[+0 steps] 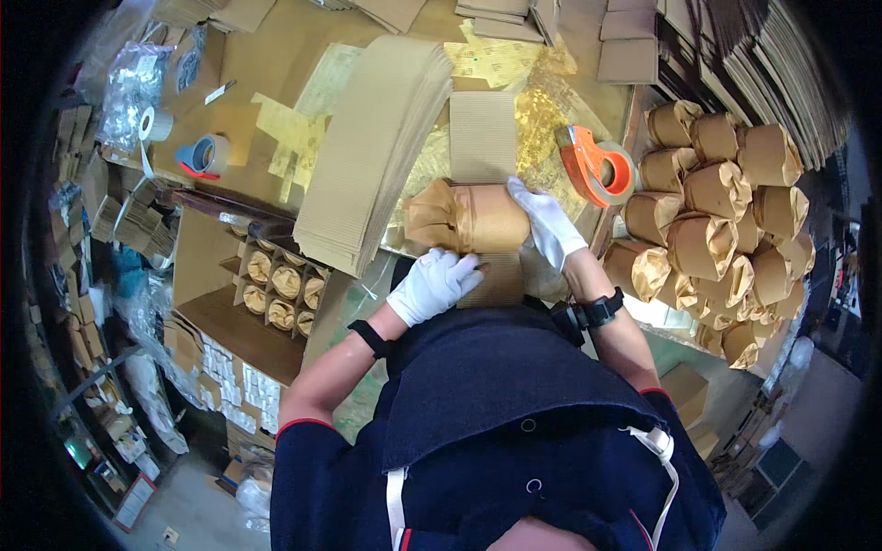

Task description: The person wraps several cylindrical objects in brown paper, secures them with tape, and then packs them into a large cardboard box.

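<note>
A cylindrical bundle in brown paper point(494, 219), its paper gathered at the left end, lies across a long corrugated cardboard strip point(483, 138). My left hand point(432, 286), in a white glove, is at the bundle's near side. Its fingers are curled together; whatever is between them is hidden. Against the bundle's flat right end rests my right hand point(549, 225), also white-gloved, fingers stretched out along it. Just beyond that hand, an orange tape dispenser point(599, 169) lies on the worktable point(253, 55). A thick stack of corrugated strips point(372, 151) lies left of the bundle.
Many brown-paper bundles point(712, 243) are piled at the right. At the left stands an open carton point(207, 266) with a divided insert holding wrapped bundles. A blue tape dispenser point(204, 154), a white roll point(154, 124) and a knife point(220, 92) lie far left. Cardboard sheets point(781, 83) lean far right.
</note>
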`<action>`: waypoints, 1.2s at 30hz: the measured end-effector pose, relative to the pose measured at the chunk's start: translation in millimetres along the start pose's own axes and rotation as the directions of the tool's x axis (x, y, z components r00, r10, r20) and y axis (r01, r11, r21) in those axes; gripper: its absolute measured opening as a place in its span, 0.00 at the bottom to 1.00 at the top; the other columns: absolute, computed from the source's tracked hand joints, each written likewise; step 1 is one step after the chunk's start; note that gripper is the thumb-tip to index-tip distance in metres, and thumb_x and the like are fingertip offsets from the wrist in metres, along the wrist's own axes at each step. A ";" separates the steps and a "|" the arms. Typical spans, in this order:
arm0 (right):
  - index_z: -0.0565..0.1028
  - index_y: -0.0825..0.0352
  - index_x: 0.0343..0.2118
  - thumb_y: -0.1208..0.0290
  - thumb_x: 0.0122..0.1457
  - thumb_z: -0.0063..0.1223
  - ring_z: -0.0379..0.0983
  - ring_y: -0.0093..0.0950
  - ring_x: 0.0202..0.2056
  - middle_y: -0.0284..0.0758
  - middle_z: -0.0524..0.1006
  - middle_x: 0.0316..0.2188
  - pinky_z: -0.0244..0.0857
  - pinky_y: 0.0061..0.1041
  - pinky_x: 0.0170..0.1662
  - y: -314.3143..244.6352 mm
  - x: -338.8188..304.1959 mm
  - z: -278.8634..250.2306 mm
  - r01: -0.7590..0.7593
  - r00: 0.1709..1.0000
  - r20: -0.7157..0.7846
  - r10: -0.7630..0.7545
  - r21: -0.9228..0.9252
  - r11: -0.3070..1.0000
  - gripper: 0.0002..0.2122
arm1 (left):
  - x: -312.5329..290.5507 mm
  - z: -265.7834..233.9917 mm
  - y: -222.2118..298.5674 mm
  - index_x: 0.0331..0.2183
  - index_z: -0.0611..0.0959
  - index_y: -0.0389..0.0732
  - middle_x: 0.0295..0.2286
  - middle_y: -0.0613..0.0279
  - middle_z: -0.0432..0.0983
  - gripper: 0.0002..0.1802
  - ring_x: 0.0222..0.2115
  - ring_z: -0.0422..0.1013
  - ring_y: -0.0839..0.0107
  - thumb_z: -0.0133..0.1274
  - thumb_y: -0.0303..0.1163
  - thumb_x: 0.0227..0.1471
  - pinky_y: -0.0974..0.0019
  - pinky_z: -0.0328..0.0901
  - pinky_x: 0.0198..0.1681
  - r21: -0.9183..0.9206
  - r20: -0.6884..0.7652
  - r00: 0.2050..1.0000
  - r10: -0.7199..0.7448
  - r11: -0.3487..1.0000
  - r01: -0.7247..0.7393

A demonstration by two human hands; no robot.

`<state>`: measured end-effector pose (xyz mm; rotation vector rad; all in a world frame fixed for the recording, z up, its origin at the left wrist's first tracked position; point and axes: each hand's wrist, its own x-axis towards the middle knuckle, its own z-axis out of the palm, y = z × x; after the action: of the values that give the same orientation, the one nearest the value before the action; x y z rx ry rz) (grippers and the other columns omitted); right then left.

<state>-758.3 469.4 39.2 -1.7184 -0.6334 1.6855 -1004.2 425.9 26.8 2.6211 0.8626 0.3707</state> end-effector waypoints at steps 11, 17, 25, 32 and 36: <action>0.69 0.77 0.55 0.34 0.58 0.46 0.75 0.28 0.44 0.47 0.76 0.48 0.68 0.28 0.49 -77.4 23.2 24.4 0.121 0.988 -0.107 -0.109 0.109 0.987 0.42 | 137.8 3.5 -70.5 0.52 0.78 0.43 0.61 0.53 0.61 0.25 0.48 0.71 0.66 0.61 0.33 0.50 0.65 0.68 0.50 -0.944 0.122 0.684 -0.719 0.128 0.303; 0.74 0.72 0.47 0.53 0.61 0.55 0.76 0.33 0.33 0.43 0.79 0.34 0.69 0.30 0.40 -50.5 16.6 44.8 0.209 0.770 -0.498 -0.397 -0.392 0.896 0.23 | 128.3 -27.2 -31.8 0.64 0.59 0.48 0.61 0.56 0.57 0.41 0.57 0.60 0.65 0.54 0.22 0.52 0.63 0.60 0.58 -0.995 0.085 0.730 -0.679 -0.018 0.100; 0.70 0.63 0.59 0.72 0.63 0.44 0.69 0.35 0.30 0.40 0.70 0.26 0.62 0.34 0.34 -10.7 67.8 23.9 0.392 0.393 -0.055 -0.918 -0.893 0.221 0.20 | 98.8 -12.5 -40.0 0.64 0.60 0.44 0.59 0.57 0.61 0.41 0.54 0.64 0.65 0.52 0.20 0.49 0.62 0.59 0.58 -0.985 -0.010 0.708 -0.706 0.129 0.114; 0.78 0.67 0.45 0.65 0.66 0.43 0.75 0.37 0.36 0.41 0.79 0.32 0.68 0.30 0.42 -33.7 53.5 13.8 0.632 0.700 -0.094 -0.708 -0.380 0.676 0.14 | 83.0 -2.7 -45.1 0.47 0.79 0.46 0.57 0.50 0.64 0.21 0.56 0.62 0.48 0.56 0.32 0.48 0.53 0.61 0.59 -0.330 -0.383 0.918 -0.103 0.943 -0.032; 0.81 0.68 0.31 0.67 0.66 0.44 0.77 0.36 0.38 0.40 0.81 0.26 0.69 0.30 0.44 -37.9 38.9 -16.7 0.767 0.427 -0.021 -0.904 -0.521 0.375 0.15 | 86.3 -36.5 -23.2 0.50 0.81 0.52 0.59 0.46 0.61 0.25 0.58 0.58 0.40 0.60 0.42 0.49 0.47 0.59 0.59 -0.224 -0.218 0.976 0.001 0.973 -0.051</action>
<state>-735.7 521.6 39.7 -1.4119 -1.5261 0.4985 -961.7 505.2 61.9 2.4105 0.7994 0.7300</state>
